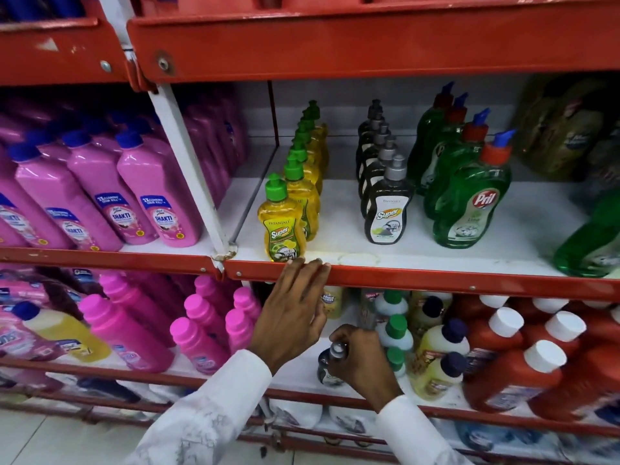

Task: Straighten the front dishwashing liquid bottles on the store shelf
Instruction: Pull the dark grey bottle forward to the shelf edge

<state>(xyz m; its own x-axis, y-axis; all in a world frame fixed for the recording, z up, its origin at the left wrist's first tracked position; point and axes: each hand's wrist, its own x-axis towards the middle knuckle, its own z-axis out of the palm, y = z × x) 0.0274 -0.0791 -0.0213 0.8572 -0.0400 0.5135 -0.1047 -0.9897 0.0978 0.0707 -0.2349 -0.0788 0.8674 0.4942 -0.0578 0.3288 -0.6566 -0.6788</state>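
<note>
Nearest the camera, the right hand reaches onto the lower shelf, its grip closed around the top of a small dark bottle that stands upright near the shelf's front edge, just left of a cluster of green-capped and dark-capped bottles. The left hand is raised above it, grip wide and holding nothing, fingers extended with the fingertips resting on the red front lip of the middle shelf. Directly behind those fingertips stands the front yellow dishwashing liquid bottle, green-capped, upright, label facing forward, at the very front edge of the shelf. A single-file row of matching yellow bottles recedes behind it toward the back panel. To the right, well apart from the yellow row, the front grey-capped dark bottle heads a second row, set further back from the lip. Further right, the front green Pril bottle heads a third row and leans slightly to the left. Pink bottles fill the adjacent left bay.
</note>
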